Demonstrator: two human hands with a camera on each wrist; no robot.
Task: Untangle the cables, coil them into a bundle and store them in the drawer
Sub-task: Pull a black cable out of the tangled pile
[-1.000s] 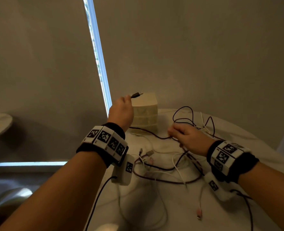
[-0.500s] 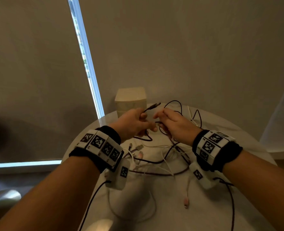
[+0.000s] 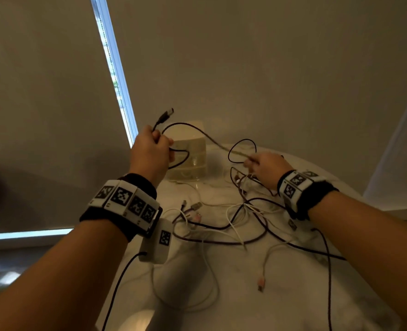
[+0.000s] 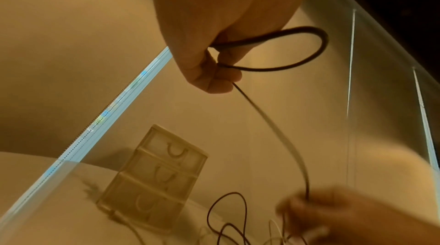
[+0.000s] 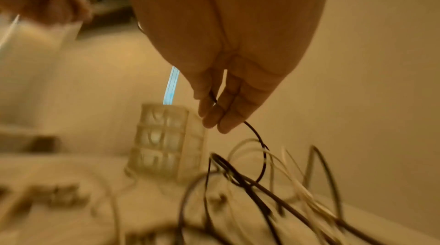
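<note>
Head cam: high, looking forward-down over desk (image 3: 293, 295). Wrist cams: close under each palm, facing fingers. All three share the drawer unit (image 3: 192, 161).

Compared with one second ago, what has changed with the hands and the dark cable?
The left hand has gathered the dark cable into a loop and still grips it, plug end up. The right hand came across to the left hand, then pulled back right, now pinching the same cable and drawing it out. The drawer box and the tangle on the table stayed put.
</note>
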